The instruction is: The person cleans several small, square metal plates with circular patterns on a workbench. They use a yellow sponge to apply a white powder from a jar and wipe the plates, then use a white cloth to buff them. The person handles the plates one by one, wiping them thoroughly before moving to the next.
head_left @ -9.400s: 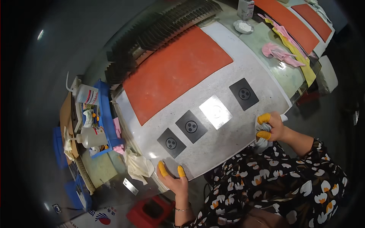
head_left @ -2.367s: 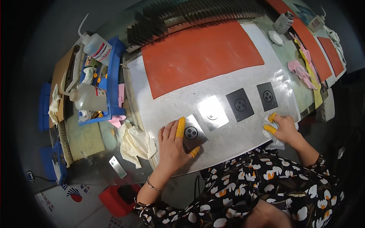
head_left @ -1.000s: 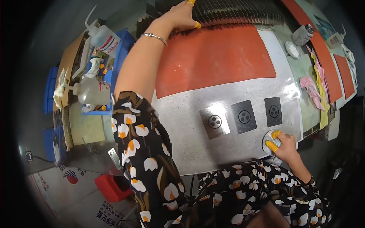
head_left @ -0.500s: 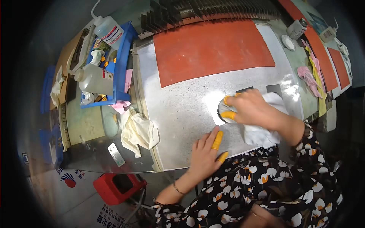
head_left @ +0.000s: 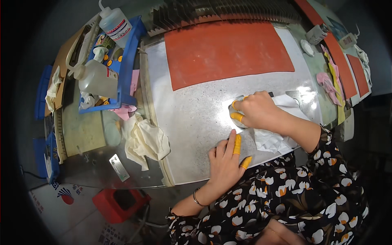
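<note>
The right hand (head_left: 261, 112) presses a white cloth (head_left: 271, 139) on a square plate (head_left: 239, 118) on the grey counter (head_left: 192, 118), fingers curled together. The left hand (head_left: 224, 161) lies flat, fingers spread. The plate may slide, because nothing clamps it.

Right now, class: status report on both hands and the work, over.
Left hand flat on the metal plate. Right hand presses a white cloth there, covering what lies beneath. Nothing blocking.

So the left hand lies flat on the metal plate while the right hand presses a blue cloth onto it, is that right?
Not quite: the cloth under the right hand is white, not blue, as the head view shows. The left hand does lie flat on the metal plate.
</note>
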A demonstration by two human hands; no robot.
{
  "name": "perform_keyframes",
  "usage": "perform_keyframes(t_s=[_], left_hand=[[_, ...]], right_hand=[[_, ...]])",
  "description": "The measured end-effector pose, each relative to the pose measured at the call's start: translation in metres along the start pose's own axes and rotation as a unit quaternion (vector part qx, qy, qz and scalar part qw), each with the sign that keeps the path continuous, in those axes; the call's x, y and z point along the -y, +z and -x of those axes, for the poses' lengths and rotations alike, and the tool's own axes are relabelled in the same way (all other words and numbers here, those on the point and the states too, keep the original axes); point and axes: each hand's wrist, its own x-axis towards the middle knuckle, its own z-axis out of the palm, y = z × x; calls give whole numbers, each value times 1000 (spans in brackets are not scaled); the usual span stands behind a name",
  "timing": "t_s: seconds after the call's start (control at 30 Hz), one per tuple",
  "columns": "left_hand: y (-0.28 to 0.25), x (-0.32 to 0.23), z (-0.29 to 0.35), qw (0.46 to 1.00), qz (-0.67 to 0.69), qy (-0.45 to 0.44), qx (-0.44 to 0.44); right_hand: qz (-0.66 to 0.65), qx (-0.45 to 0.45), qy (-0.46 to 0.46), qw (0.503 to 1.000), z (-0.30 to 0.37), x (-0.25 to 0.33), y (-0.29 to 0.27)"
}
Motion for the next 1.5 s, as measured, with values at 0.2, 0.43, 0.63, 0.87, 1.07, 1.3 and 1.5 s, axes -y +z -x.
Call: perform_keyframes(t_s=[0.2, 0.43, 0.63, 0.87, 1.07, 1.3, 1.5], left_hand=[[2, 0, 0, 1000, -8, 7, -12], [-1, -1, 0, 1000, 3, 13, -20], [4, 4, 8, 998, 23, 10, -56], [1, -1, 4, 998, -14, 13, -55], [7, 8, 11, 993, 56, 18, -102], [4, 12, 18, 947, 263, -56, -174], [-23, 20, -18, 982, 138, -76, -108]], right_hand=[[-5, 15, -6, 1000, -1, -2, 1], [-19, 62, -36, 997, 4, -2, -3], [-56, -26, 11, 998, 21, -10, -26], [-34, -30, -15, 999, 6, -7, -7], [-49, -9, -47, 998, 8, 8, 8], [-106, 60, -102, 987, 64, 31, 22], [-166, 67, -91, 980, 104, 18, 15]])
